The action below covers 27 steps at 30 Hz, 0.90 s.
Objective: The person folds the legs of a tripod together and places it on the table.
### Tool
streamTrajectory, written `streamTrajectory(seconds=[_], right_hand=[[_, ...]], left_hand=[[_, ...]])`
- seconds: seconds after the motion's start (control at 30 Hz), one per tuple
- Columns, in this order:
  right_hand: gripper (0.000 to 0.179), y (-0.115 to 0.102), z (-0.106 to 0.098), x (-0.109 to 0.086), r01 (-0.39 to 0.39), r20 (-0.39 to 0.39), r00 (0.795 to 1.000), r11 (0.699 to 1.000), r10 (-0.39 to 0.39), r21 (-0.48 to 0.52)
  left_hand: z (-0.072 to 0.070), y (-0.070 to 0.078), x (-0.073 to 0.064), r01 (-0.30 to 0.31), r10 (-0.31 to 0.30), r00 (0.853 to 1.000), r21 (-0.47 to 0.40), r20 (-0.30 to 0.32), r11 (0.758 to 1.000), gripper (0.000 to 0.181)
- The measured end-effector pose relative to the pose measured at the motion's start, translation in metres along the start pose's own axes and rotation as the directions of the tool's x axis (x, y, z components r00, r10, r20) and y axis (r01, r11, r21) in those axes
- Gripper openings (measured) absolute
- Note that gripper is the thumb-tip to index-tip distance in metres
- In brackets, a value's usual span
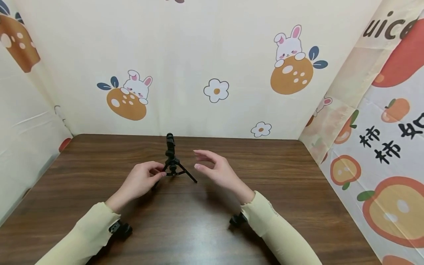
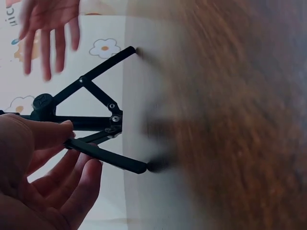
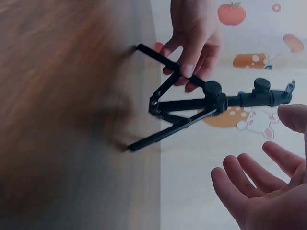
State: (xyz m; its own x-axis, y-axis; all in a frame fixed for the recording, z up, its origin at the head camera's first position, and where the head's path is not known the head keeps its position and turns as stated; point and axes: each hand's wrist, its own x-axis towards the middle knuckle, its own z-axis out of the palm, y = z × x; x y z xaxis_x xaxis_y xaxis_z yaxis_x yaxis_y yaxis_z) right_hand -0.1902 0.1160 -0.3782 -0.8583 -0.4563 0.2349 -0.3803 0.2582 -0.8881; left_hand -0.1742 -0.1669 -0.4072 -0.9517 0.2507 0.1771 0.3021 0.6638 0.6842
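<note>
A small black tripod (image 1: 173, 162) stands upright on the table with its legs spread and its braces folded out. My left hand (image 1: 141, 180) pinches one of its legs between thumb and fingers; the left wrist view shows that leg (image 2: 108, 157) running out past the fingertips. To the right of the tripod, my right hand (image 1: 220, 171) is held in the air, apart from it, fingers loosely extended. In the right wrist view the right hand (image 3: 268, 191) has nothing in it, and the tripod's knobs (image 3: 262, 86) and centre column show beside it.
The brown wooden table (image 1: 185, 228) runs back to a cream curtain (image 1: 185, 55) printed with rabbits and flowers. Patterned cloth (image 1: 381, 165) hangs along the right side, pale cloth (image 1: 29, 129) along the left. A small black device sits at each wrist.
</note>
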Motion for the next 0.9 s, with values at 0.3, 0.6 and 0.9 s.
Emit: streamTrajectory(seconds=[0.3,0.6,0.9], right_hand=[[0.048,-0.028,0.014,0.035,0.114,0.019,0.993,0.993,-0.114,-0.035],[0.049,-0.049,0.027,0.06,0.157,0.015,0.987,0.987,-0.158,0.018],[0.044,-0.049,0.037,0.066,0.173,-0.017,0.985,0.985,-0.173,0.011]], left_hand=[[-0.001,0.0,0.007,-0.021,0.021,1.0,0.03,0.015,0.999,0.015],[0.001,0.002,0.007,0.0,-0.001,1.0,0.042,0.013,0.999,0.015],[0.005,0.004,0.004,-0.029,0.031,0.999,0.08,-0.03,0.996,0.015]])
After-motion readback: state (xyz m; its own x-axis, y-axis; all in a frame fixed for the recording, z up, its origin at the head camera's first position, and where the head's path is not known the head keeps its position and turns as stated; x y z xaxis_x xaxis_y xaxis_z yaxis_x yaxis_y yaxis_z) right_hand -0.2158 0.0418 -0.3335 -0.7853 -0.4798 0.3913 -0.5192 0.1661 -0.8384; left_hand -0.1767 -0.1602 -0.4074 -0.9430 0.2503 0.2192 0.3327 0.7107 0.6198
